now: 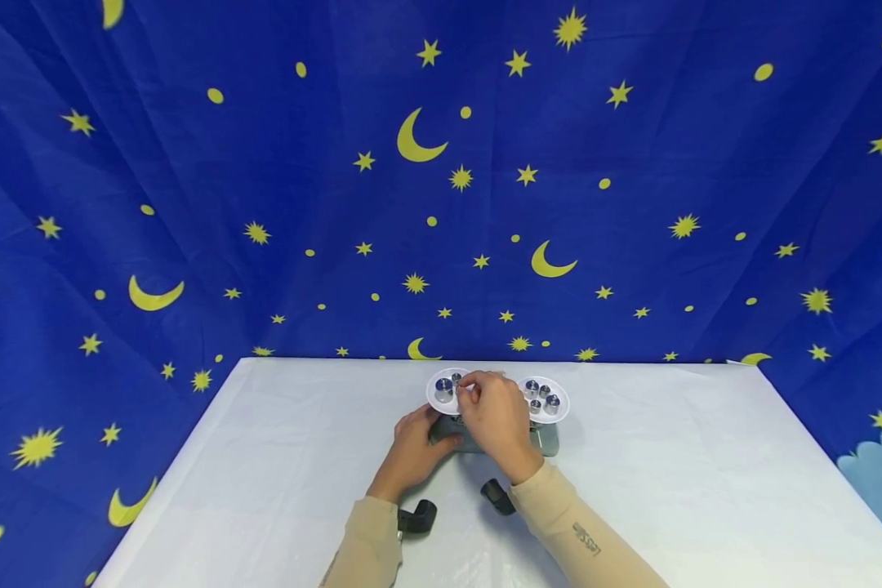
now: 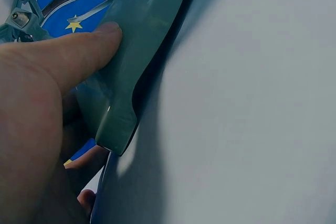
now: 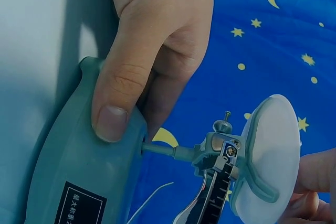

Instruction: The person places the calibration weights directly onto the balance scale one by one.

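Note:
A green balance scale (image 1: 547, 441) stands at the back of the table, with a white left pan (image 1: 435, 401) and a white right pan (image 1: 563, 408). My left hand (image 1: 414, 453) grips the left end of its base (image 2: 149, 30), thumb on the front face and fingers behind. Over the left pan, my right hand (image 1: 496, 412) has its thumb and fingertips pinched together at what seems a small metal weight, mostly hidden by the fingers. Beside them in that pan sit a larger metal weight (image 1: 444, 389) and a smaller one (image 1: 456, 378). Several metal weights (image 1: 552, 403) stand in the right pan.
A white cover spreads over the table (image 1: 669, 474). Behind it hangs a blue cloth (image 1: 485, 220) with yellow moons and stars. Black wrist mounts (image 1: 419, 518) sit by both wrists. A graduated beam (image 3: 214, 195) runs below the pan in the right wrist view.

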Tool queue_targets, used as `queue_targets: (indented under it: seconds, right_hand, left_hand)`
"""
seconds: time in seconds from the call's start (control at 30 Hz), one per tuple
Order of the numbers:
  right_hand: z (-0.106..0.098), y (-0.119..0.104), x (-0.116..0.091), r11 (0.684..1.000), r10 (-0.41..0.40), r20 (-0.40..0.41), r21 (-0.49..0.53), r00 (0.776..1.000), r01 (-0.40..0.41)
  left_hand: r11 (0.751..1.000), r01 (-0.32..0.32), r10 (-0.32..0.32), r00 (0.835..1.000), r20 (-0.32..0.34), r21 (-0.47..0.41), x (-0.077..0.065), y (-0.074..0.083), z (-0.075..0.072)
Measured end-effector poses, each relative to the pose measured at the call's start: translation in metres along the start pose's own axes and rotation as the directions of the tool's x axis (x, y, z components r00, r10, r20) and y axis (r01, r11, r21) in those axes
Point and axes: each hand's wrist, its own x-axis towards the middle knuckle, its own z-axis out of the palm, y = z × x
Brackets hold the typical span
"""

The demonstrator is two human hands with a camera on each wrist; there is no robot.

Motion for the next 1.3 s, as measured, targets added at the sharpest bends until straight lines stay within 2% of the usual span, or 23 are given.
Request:
queue_targets:
  seconds: [0.3,0.63,0.8,1.07,1.3]
  right_hand:
    - [0.000,0.001,0.000,1.000,-0.002,-0.008,0.010,1.000,0.002]
    - [-0.005,0.004,0.000,0.999,-0.006,-0.055,0.032,0.998,0.008]
    - [-0.008,0.003,-0.002,0.999,-0.013,-0.048,0.047,0.999,0.015]
    - [-0.013,0.006,-0.010,0.997,-0.022,-0.032,0.070,0.999,0.024]
    - [-0.018,0.017,-0.021,0.995,-0.068,-0.036,0.067,0.997,0.070]
  left_hand:
    - [1.000,0.004,-0.004,1.000,0.002,-0.016,0.000,0.000,0.001]
    - [1.000,0.006,-0.006,1.000,-0.001,-0.006,0.000,0.000,-0.001]
    - [1.000,0.001,-0.001,1.000,-0.007,-0.002,0.000,0.000,-0.001]
    - [1.000,-0.002,0.002,1.000,-0.005,0.004,-0.001,-0.001,-0.001]
    - [1.000,0.000,0.000,1.000,-0.001,0.013,0.000,0.000,0.000]
